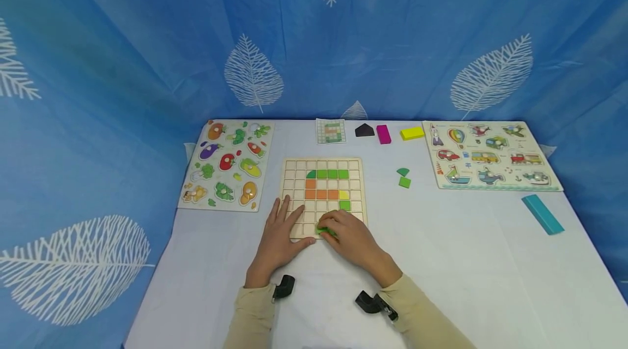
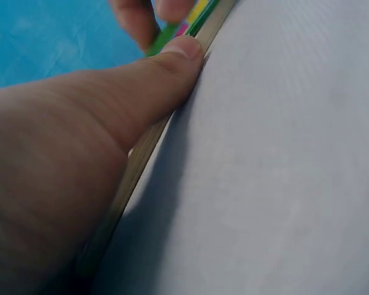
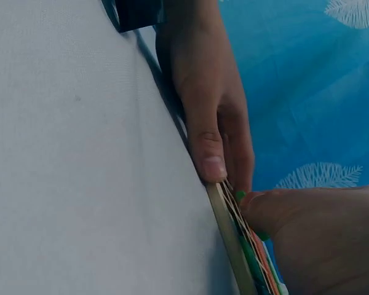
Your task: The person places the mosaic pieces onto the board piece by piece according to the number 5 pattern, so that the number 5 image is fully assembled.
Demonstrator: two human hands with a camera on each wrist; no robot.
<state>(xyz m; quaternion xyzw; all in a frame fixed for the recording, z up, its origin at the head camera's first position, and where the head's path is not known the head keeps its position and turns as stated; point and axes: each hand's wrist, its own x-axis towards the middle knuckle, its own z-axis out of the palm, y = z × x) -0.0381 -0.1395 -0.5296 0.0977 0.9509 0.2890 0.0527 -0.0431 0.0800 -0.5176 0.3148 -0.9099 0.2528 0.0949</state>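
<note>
A wooden grid board (image 1: 288, 174) lies on the table before me, its cells partly filled with green, orange and yellow tiles. My left hand (image 1: 281, 240) rests on its lower left part with fingers spread; in the left wrist view the thumb (image 2: 154, 83) lies along the near edge. At the bottom row, my right hand (image 1: 350, 237) pinches a green tile (image 1: 322, 230) down at the grid, partly hidden by the fingers. The right wrist view shows a bit of green beside the right fingertips. A small pattern card (image 1: 331, 131) lies beyond the board.
Right of the board lie a green quarter-round piece (image 1: 403, 172) and a green square (image 1: 404, 182). Black, magenta and yellow blocks (image 1: 412, 133) stand behind. A vegetable puzzle (image 1: 261, 196) is at left, a vehicle puzzle (image 1: 495, 185) and teal block (image 1: 542, 214) at right.
</note>
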